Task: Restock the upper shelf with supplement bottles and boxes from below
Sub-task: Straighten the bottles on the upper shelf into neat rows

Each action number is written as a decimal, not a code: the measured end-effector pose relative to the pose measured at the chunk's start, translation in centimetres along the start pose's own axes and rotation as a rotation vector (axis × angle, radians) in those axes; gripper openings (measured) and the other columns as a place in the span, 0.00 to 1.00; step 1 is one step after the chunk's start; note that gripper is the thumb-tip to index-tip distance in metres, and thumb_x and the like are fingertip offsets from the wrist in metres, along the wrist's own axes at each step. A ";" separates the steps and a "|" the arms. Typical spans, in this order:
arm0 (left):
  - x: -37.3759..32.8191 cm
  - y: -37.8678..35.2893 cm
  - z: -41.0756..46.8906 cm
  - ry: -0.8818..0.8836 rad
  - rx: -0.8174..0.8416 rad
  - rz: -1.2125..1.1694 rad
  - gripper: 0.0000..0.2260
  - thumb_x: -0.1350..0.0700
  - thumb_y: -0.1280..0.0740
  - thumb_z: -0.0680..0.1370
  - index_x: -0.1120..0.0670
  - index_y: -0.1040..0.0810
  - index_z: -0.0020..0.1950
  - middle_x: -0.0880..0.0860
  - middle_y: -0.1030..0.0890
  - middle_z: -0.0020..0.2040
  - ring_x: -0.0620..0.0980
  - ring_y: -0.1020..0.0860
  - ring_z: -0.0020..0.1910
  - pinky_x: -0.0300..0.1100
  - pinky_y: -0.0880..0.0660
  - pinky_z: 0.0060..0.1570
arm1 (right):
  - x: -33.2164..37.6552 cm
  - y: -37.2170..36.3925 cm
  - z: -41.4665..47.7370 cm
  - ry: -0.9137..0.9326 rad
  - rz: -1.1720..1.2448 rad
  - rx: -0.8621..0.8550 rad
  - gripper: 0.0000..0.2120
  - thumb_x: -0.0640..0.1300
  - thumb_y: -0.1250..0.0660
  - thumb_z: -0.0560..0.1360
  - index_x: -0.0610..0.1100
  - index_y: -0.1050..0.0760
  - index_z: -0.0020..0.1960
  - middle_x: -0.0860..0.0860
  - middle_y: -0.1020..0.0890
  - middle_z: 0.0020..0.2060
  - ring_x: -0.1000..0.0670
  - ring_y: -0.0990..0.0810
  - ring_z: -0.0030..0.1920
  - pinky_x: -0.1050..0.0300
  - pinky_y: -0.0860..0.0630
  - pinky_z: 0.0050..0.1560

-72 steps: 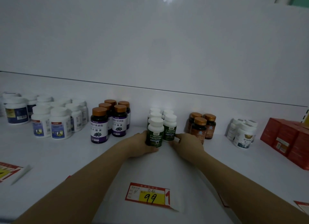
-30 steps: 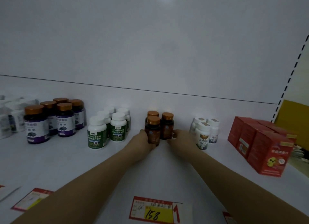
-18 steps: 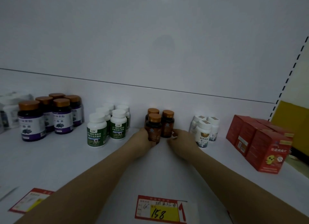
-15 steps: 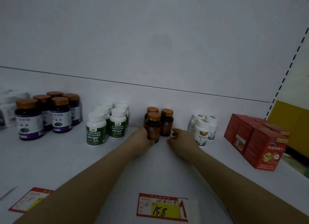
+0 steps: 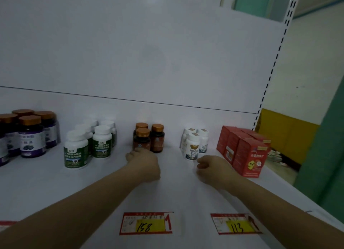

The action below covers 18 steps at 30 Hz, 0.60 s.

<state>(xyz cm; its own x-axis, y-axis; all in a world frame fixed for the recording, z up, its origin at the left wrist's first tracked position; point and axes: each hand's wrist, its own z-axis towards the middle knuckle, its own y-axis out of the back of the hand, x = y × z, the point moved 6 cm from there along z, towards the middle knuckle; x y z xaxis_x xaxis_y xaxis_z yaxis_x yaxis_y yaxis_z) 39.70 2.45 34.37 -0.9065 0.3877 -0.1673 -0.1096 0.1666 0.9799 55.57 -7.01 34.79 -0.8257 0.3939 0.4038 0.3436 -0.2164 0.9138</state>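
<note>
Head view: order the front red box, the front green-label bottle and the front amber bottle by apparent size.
Largest: front red box.
Then front green-label bottle.
Smallest: front amber bottle, though it stands farther back.

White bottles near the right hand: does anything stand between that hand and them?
Nothing visible does. The right hand is just in front of the white bottles, slightly to their right, with only bare shelf between them. The red boxes stand further right, off that line.
</note>
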 end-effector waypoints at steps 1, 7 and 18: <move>-1.3 0.1 -0.4 -0.032 -0.007 0.032 0.33 0.48 0.36 0.78 0.66 0.44 0.73 0.64 0.38 0.72 0.60 0.35 0.70 0.49 0.37 0.70 | -1.1 0.5 0.6 -0.035 0.001 -0.010 0.18 0.41 0.38 0.77 0.40 0.28 0.66 0.46 0.22 0.62 0.47 0.24 0.61 0.59 0.28 0.62; -8.7 0.1 1.0 -0.158 0.048 -0.316 0.29 0.49 0.32 0.76 0.61 0.37 0.70 0.59 0.31 0.67 0.56 0.28 0.65 0.44 0.29 0.61 | -6.1 1.0 5.4 -0.113 0.053 -0.043 0.19 0.41 0.37 0.76 0.39 0.31 0.66 0.44 0.25 0.63 0.45 0.26 0.62 0.59 0.27 0.55; -10.2 -3.8 7.4 -0.048 -0.008 -0.528 0.37 0.47 0.27 0.70 0.58 0.41 0.73 0.56 0.32 0.71 0.54 0.33 0.69 0.47 0.34 0.70 | -7.5 -0.8 10.6 -0.081 0.299 -0.002 0.19 0.44 0.39 0.76 0.44 0.32 0.66 0.41 0.27 0.64 0.40 0.29 0.64 0.49 0.28 0.63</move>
<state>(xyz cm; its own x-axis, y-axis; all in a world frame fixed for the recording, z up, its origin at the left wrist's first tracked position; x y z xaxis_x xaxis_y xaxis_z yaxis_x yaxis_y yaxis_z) 52.34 4.55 31.60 -0.7074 0.2941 -0.6427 -0.5492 0.3437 0.7617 66.18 -0.32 31.47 -0.6500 0.3825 0.6566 0.5649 -0.3347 0.7542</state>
